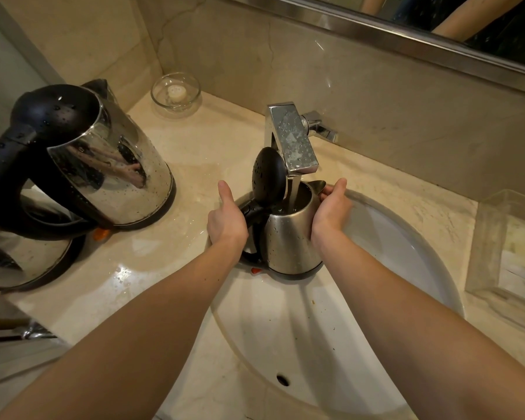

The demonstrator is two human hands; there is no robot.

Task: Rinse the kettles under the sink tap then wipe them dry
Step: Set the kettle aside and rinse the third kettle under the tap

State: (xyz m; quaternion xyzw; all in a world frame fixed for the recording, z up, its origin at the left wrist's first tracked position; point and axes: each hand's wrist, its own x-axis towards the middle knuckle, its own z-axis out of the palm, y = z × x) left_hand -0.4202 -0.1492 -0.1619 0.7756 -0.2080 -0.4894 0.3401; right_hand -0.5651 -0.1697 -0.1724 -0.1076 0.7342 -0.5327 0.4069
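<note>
A small steel kettle (288, 237) with a black handle sits upright in the white sink (391, 244), its black lid (269, 177) flipped open. Water runs from the chrome tap (294, 140) into its mouth. My left hand (226, 219) grips the black handle, thumb raised. My right hand (331, 210) cups the kettle's right side near the spout. A larger wet steel kettle (109, 165) with a black handle stands on the counter at the left. Another steel kettle (22, 262) lies partly in view at the left edge.
A glass dish (176, 92) holding a small white round item sits at the back of the wet marble counter (152, 253). A clear tray (509, 256) stands at the right. A mirror (437, 22) runs along the wall above.
</note>
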